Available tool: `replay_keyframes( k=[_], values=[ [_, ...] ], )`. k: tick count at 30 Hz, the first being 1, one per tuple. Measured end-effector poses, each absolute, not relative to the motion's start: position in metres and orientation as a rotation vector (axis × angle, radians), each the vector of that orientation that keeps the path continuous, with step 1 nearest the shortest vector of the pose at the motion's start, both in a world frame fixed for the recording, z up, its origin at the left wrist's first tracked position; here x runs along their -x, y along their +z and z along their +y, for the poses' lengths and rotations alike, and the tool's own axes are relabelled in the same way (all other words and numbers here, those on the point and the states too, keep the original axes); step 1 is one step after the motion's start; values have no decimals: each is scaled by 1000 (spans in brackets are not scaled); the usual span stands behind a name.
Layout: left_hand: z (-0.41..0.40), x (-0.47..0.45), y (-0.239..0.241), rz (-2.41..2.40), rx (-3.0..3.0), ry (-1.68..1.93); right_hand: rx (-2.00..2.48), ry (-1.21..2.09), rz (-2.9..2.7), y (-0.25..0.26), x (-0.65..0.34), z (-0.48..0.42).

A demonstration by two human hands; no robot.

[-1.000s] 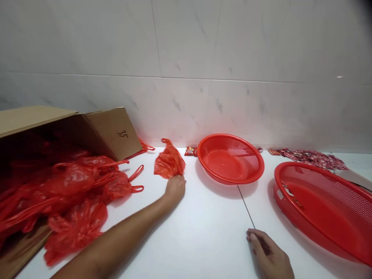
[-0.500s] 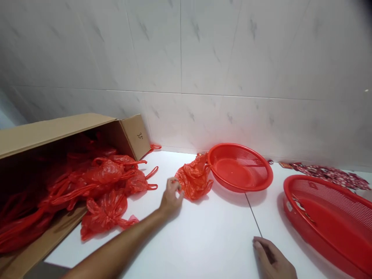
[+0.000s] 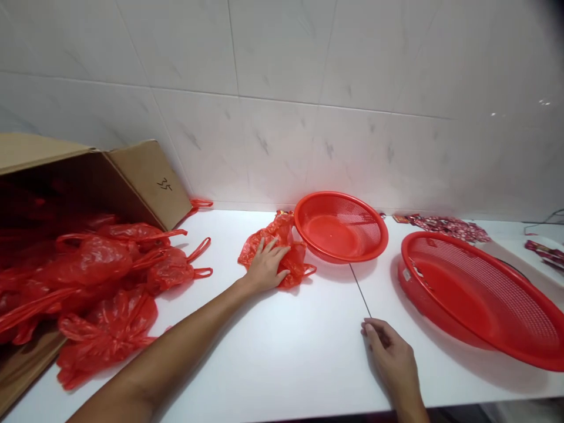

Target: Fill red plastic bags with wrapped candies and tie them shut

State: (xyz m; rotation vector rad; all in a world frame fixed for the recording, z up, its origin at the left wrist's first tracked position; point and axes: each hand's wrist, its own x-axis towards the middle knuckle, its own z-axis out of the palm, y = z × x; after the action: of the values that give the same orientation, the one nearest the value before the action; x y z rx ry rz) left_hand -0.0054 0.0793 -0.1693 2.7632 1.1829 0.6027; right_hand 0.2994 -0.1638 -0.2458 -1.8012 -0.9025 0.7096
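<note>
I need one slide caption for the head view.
Left hand spread on a red plastic bag beside a round red colander.

Tabletop point(image 3: 304, 346) gives passage between left hand point(image 3: 265, 267) and right hand point(image 3: 391, 355), with the round basket point(image 3: 332, 236) blocking beyond.

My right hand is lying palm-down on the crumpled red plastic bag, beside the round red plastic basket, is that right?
Wrong hand: the head view shows your left hand palm-down on the crumpled red plastic bag, beside the round red plastic basket.
</note>
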Motion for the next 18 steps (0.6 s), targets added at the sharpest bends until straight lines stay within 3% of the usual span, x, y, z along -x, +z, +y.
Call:
replay_keyframes(
  k=[4,12,18],
  values=[
    [55,1,-172,940,-2950,509,1785,693,-922,-244,-302,-164],
    [-33,14,-160,356,-3129,1167,1690,809,-1056,-187,-236,-142],
    [-59,37,-144,130,-3102,1328,1739,668,-1375,-161,-198,-121]
  ],
)
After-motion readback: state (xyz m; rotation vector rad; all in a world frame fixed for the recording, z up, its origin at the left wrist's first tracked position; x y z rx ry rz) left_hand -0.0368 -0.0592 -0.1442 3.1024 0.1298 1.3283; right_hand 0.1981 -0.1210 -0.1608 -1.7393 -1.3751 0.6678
